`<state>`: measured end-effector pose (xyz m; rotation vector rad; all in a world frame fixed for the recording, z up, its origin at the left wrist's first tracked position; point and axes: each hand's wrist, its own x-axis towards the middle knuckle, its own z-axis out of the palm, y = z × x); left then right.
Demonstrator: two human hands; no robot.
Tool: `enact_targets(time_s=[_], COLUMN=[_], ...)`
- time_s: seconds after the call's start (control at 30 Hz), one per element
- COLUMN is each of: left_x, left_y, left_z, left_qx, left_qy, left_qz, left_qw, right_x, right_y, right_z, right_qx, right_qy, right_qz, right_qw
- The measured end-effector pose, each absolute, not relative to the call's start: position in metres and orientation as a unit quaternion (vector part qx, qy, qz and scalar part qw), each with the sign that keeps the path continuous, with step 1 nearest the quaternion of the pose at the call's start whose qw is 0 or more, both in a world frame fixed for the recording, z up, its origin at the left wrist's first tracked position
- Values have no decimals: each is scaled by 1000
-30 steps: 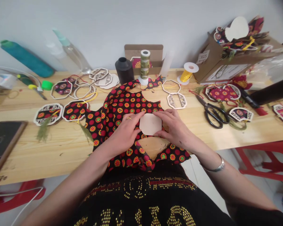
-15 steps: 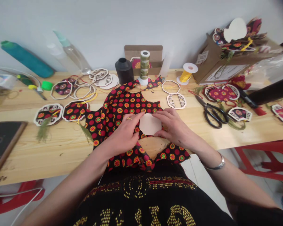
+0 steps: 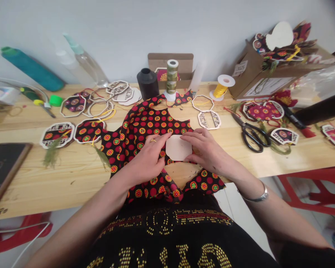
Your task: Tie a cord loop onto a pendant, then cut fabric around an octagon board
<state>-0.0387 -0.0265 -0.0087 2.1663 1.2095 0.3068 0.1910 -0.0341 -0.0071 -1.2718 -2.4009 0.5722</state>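
A pale flat card with notched corners (image 3: 178, 148) lies on black fabric printed with red dots and flowers (image 3: 153, 123). Flat on the fabric to its left is my left hand (image 3: 149, 156), fingers stretched, the index fingertip at the card's upper left corner. My right hand (image 3: 208, 150) holds the card's right side, fingertips on the upper edge and thumb near the lower right corner. Below the card, a cut gap in the cloth shows bare wood. Black-handled scissors (image 3: 252, 136) lie to the right of my right hand.
Thread spools stand behind the fabric: a black cone (image 3: 147, 83), a green reel (image 3: 172, 80) and a yellow reel (image 3: 225, 87). Wooden fretwork frames (image 3: 209, 120) and tasselled ornaments (image 3: 58, 135) lie around. A phone (image 3: 5, 167) is at left, a full cardboard box (image 3: 257, 76) at right.
Almost nothing differs. The view has shifted very slightly, and my right thumb sits a touch farther right along the card's lower edge.
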Motion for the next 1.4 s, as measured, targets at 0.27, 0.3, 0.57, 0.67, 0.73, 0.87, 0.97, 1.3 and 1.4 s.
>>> enact_targets(time_s=[0.27, 0.3, 0.57, 0.67, 0.73, 0.87, 0.97, 1.3, 1.4], left_x=[-38, -38, -38, -38, -38, -38, -38, -38, -38], left_y=[-26, -26, -27, -27, -27, -28, -28, -27, -28], left_z=[-9, -9, -9, -10, -10, -9, -8, -11, -11], left_qx=[824, 824, 824, 825, 827, 828, 827, 828, 828], left_qy=[458, 458, 458, 456, 454, 457, 461, 459, 459], left_qz=[116, 114, 120, 124, 124, 114, 105, 114, 113], left_qw=[313, 313, 311, 309, 307, 306, 304, 299, 302], right_x=[191, 192, 192, 192, 192, 192, 192, 191, 191], right_y=[-34, -34, -34, -34, -34, -34, -34, -35, -35], right_z=[-7, -7, -9, -10, -10, -10, -10, -10, -11], right_qx=[-450, -449, -443, -442, -444, -447, -446, -445, -441], right_qy=[-851, -851, -854, -855, -855, -853, -853, -851, -853], right_qz=[201, 201, 201, 199, 199, 201, 202, 200, 197], right_qw=[181, 181, 181, 184, 183, 179, 179, 193, 196])
